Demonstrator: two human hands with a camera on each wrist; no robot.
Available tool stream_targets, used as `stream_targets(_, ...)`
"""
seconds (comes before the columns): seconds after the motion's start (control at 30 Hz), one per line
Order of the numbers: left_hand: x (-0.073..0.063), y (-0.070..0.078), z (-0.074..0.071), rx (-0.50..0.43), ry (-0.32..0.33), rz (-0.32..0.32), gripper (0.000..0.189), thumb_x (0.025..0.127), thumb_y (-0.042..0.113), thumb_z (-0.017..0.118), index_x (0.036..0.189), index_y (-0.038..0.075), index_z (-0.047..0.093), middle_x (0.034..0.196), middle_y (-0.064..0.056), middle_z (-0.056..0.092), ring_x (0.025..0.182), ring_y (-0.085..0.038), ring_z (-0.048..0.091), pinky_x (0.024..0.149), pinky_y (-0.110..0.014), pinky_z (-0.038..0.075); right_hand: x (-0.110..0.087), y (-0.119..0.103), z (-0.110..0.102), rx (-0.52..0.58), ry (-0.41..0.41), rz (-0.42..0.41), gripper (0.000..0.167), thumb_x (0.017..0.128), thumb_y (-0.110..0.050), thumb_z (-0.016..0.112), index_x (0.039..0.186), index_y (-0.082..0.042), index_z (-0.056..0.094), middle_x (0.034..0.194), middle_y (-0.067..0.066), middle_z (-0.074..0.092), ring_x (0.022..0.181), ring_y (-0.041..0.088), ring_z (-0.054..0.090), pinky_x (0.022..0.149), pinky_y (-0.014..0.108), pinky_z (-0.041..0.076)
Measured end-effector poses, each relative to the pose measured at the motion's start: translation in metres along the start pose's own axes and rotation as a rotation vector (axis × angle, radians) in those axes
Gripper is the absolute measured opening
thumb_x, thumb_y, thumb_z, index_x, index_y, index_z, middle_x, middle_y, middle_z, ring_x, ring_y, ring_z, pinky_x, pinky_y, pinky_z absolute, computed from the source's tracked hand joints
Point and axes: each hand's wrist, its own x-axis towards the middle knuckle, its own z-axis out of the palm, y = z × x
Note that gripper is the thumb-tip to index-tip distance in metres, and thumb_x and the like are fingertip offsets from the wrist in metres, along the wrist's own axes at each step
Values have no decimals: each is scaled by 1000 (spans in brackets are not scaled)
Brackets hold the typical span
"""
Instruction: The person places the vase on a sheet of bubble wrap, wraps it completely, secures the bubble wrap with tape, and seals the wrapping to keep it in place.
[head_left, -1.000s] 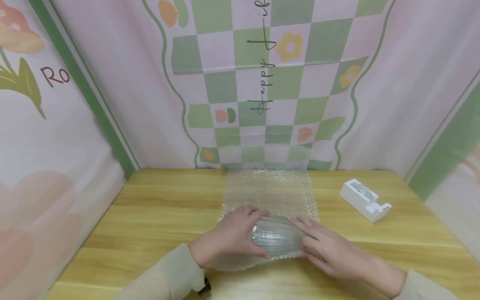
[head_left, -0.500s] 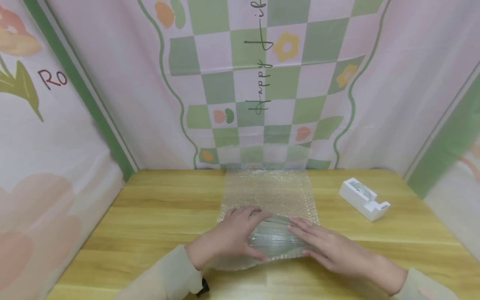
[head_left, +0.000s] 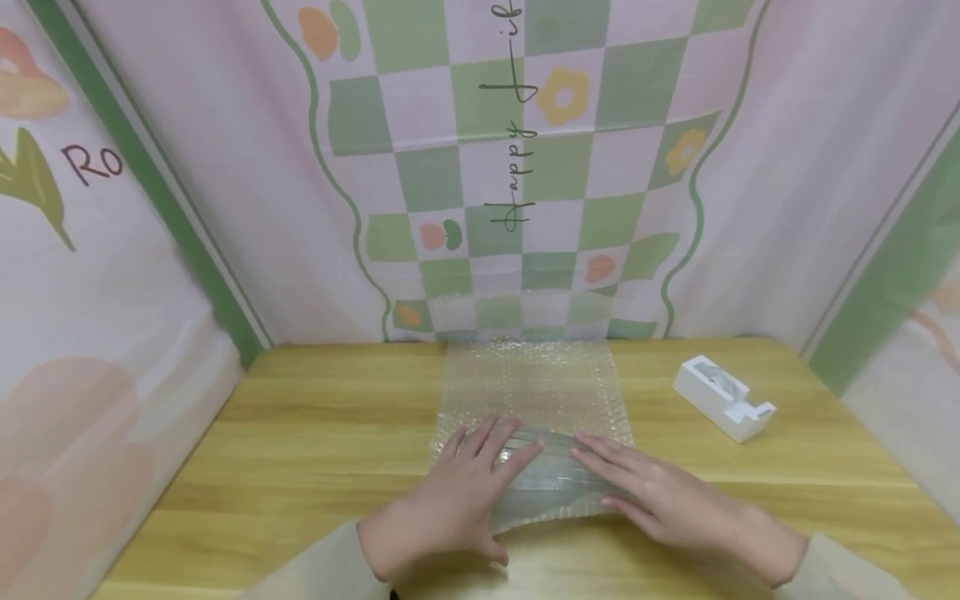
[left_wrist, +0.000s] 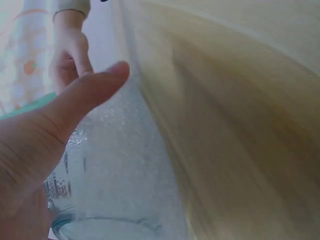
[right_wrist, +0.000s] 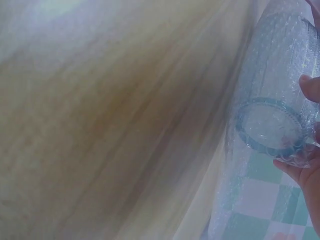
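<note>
A clear ribbed glass vessel [head_left: 551,467] lies on its side on a sheet of bubble wrap [head_left: 528,387]. The wrap's near end is folded over it. My left hand [head_left: 461,492] rests on the vessel's left part with spread fingers, its thumb held off near the table. On the right part, my right hand [head_left: 667,496] lays nearly straight fingers over the wrapped glass. In the left wrist view, the left thumb [left_wrist: 95,92] stands out above the wrap. A round glass rim [right_wrist: 270,125] shows through the wrap in the right wrist view.
A white tape dispenser [head_left: 723,400] stands on the wooden table [head_left: 315,417] to the right. The wrap's far end runs up against the patterned curtain [head_left: 525,167] behind the table. More curtains hang at both sides.
My left hand has shifted left and nearer, its thumb coming away from the wrap edge. My right fingers, more bent at first, have straightened over the vessel. The wrapped vessel stays about where it was.
</note>
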Motion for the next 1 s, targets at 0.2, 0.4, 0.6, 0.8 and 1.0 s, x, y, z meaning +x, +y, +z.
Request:
stream_targets(0.2, -1, 1, 2, -12, 8, -7, 134, 63, 59, 92, 166, 25, 12, 170, -14, 11, 152, -42, 19, 115, -64, 31, 1, -1, -2, -13, -5, -8, 58, 104, -30, 58, 155, -6, 44, 160, 13, 40, 138, 32, 48, 116, 23, 21)
stream_targets(0.4, 0, -1, 7, -16, 46, -4, 116, 77, 50, 87, 165, 24, 17, 168, -15, 17, 149, -43, 26, 112, -65, 34, 2, -1, -2, -34, -14, 25, 64, 98, -28, 67, 156, -10, 44, 157, 13, 44, 143, 21, 40, 116, 25, 24)
stream_targets(0.6, 3, -5, 7, -35, 47, 13, 109, 83, 51, 81, 165, 22, 16, 167, -16, 20, 148, -43, 28, 112, -66, 34, 3, -1, 0, -15, -31, 75, 74, 93, -32, 74, 157, -11, 43, 159, 8, 42, 134, 33, 52, 99, 51, 49)
stream_targets(0.8, 4, -9, 7, -44, 29, 32, 108, 85, 52, 78, 165, 22, 13, 166, -17, 21, 148, -42, 29, 111, -66, 35, 2, -1, 4, 7, -43, 107, 95, 79, -42, 85, 158, -12, 40, 160, 8, 40, 132, 36, 52, 96, 52, 51)
stream_targets(1.0, 3, -13, 5, -66, 15, 48, 106, 87, 51, 76, 165, 21, 12, 167, -16, 19, 148, -41, 27, 111, -66, 35, 5, -1, 5, -19, -7, 78, 95, 76, -34, 87, 156, -10, 42, 156, 13, 45, 128, 37, 56, 96, 52, 52)
